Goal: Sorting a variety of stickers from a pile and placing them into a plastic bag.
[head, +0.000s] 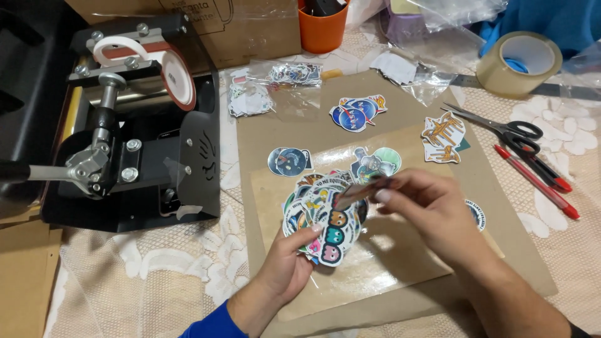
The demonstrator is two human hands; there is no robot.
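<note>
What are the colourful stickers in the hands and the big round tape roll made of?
The fanned colourful stickers look like glossy printed paper or vinyl: thin, flat, white-edged, catching light. The big round tape roll looks like clear shiny plastic film, tan from its many layers, probably on a cardboard core.

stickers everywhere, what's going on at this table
A person is going through a fanned stack of stickers held in the left hand. The right hand pinches a single sticker just above the stack. A few small piles of stickers lie on brown card over a lace tablecloth. A black mug press stands to the left; scissors, red pens and a tape roll are to the right.
</note>
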